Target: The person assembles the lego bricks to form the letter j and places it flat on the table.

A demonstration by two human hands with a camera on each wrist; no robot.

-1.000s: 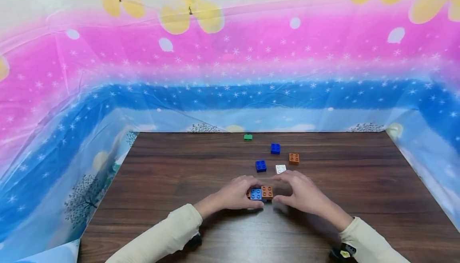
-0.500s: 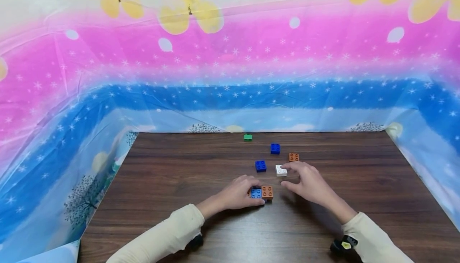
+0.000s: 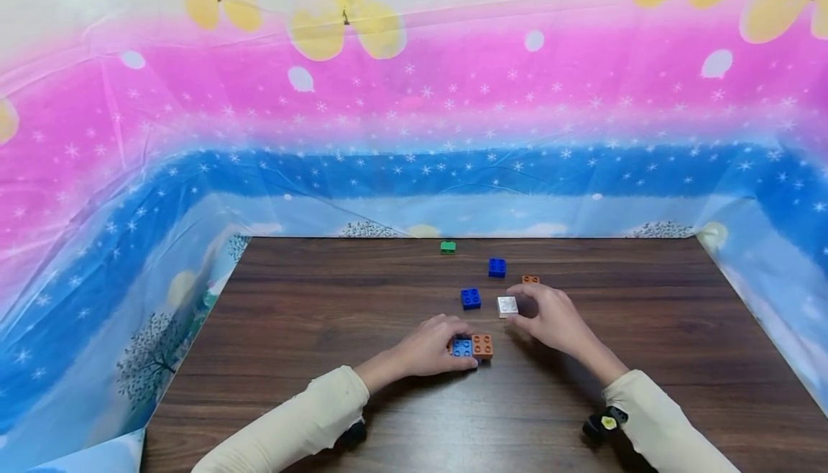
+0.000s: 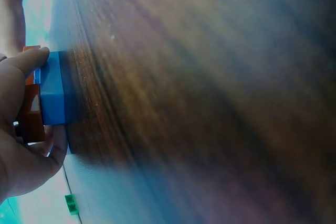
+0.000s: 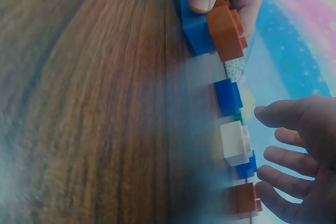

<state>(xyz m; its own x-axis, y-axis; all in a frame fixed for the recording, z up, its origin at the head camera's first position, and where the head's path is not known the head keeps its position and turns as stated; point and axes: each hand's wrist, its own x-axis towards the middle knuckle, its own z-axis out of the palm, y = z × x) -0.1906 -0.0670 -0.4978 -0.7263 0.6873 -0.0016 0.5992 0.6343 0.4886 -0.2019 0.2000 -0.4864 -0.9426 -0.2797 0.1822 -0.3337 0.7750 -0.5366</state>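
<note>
My left hand (image 3: pixel 427 347) grips a small stack of building bricks, its thumb pressed against the blue lower brick (image 4: pixel 53 93) in the left wrist view. On top show a light blue brick (image 3: pixel 461 348) and an orange brick (image 3: pixel 482 344), with more orange partly hidden under the fingers. Beyond the stack, a white brick (image 3: pixel 507 308) lies studs up on the table. My right hand (image 3: pixel 555 318) is at its right side, thumb and fingers spread around it. In the right wrist view those fingers (image 5: pixel 289 158) are apart and hold nothing.
Two dark blue bricks, one nearer (image 3: pixel 471 298) and one farther (image 3: pixel 497 267), lie beyond the stack. A loose orange brick (image 3: pixel 530 280) is partly covered by my right hand. A green brick (image 3: pixel 448 247) sits by the table's (image 3: pixel 310 300) back edge, against a patterned cloth (image 3: pixel 414 178).
My right hand has moved away from the stack, rightward and forward to the white brick. The left hand has kept its grip in place.
</note>
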